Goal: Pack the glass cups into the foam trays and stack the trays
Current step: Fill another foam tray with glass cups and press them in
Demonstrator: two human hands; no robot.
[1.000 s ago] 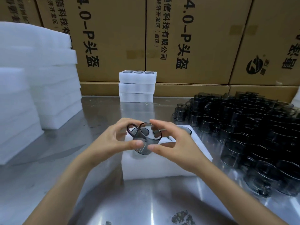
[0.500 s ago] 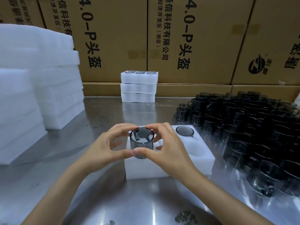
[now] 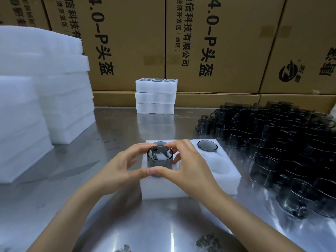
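Three stacked trays: a finished pile of packed foam trays [image 3: 156, 96] stands at the back of the counter [image 3: 116, 135], cup rims showing in the top one, against cardboard boxes [image 3: 214, 44].
Spare foam: tall stacks of white foam sheets [image 3: 43, 88] fill the left side, well apart from the work.
Loose stock: a crowd of smoked glass cups [image 3: 283, 142] with handles covers the right of the counter, near the tray in use.
Working tray: a white foam tray [image 3: 221, 171] lies in front of the person; one seated cup [image 3: 207, 145] sits in its far right pocket, another rim shows behind the hands, and the near right pocket is open.
Step in hand: by my reading, loading a cup into a left-side pocket; this tray is only partly filled, so stacking is some way off.
Held cup: the dark glass cup [image 3: 159, 159] is upright, mouth up, its lower part at or in the pocket; how deep it sits I cannot tell.
Cup's look: grey tinted, clear, thin-walled, cylindrical; a handle appears through the glass on the far side.
Left hand [image 3: 118, 166]: fingers curled round the cup's left side, thumb below, forefinger at the rim.
Right hand [image 3: 192, 168]: fingers curled round the right side, thumb tip meeting the left thumb in front.
Next move: likely an even downward press until the rim sits level with the foam, with the handle lined up to its notch.
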